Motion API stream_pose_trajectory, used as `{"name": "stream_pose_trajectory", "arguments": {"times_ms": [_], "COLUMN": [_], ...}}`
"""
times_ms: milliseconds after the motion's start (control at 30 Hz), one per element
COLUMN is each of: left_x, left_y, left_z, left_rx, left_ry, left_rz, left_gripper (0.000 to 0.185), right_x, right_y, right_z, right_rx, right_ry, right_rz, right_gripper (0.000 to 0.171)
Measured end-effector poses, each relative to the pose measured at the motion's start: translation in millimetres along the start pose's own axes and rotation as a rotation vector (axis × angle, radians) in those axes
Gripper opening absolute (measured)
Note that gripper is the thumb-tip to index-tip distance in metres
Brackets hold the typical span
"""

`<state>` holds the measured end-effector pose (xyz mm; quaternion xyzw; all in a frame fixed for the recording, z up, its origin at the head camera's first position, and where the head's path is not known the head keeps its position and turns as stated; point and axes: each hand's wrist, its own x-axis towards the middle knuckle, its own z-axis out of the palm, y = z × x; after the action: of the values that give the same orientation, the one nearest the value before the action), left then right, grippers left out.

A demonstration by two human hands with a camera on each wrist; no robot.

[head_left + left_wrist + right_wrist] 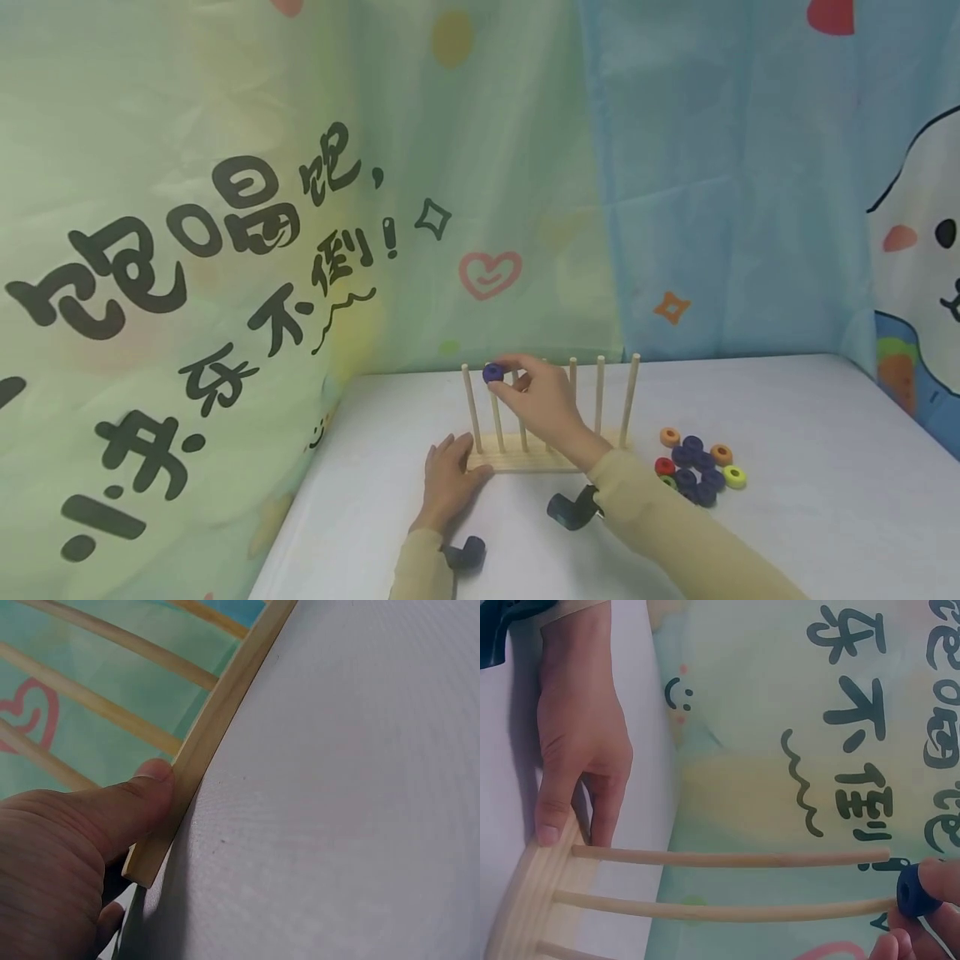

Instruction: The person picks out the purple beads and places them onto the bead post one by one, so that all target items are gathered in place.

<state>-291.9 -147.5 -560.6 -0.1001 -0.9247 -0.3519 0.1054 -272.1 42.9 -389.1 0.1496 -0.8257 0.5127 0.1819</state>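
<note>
A wooden peg rack with a row of upright pegs stands on the table. My left hand grips the left end of its base, the thumb on the front edge and the other fingers mostly hidden behind. Between thumb and fingertips, my right hand pinches a dark blue ring bead. In the right wrist view that bead is at the tip of the second peg from the left; whether the tip has entered its hole I cannot tell. No beads show on the visible pegs.
Right of the rack lies a loose group of ring beads: several dark blue ones, orange, red, yellow and green. Dark wrist-worn devices sit under both forearms. A printed curtain hangs behind the white table.
</note>
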Motion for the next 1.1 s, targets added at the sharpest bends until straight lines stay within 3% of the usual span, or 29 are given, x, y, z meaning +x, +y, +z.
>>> {"name": "stream_pose_trajectory", "arguments": {"times_ms": [700, 933, 1100], "left_x": [0.7, 0.8, 1.1], "left_y": [-4.7, -3.7, -4.2], "left_z": [2.6, 2.4, 2.2], "left_rx": [-0.013, 0.001, -0.007], "left_ry": [0.022, 0.014, 0.002], "left_rz": [0.036, 0.020, 0.008], "left_gripper": [0.057, 0.057, 0.058], "right_x": [18, 20, 22], "right_y": [-9, -10, -10], "right_z": [17, 22, 25], "right_rx": [-0.012, -0.037, -0.029], "right_ry": [-0.021, -0.009, -0.006], "right_rz": [-0.032, -0.068, -0.038], "right_gripper": [0.030, 0.030, 0.030]}}
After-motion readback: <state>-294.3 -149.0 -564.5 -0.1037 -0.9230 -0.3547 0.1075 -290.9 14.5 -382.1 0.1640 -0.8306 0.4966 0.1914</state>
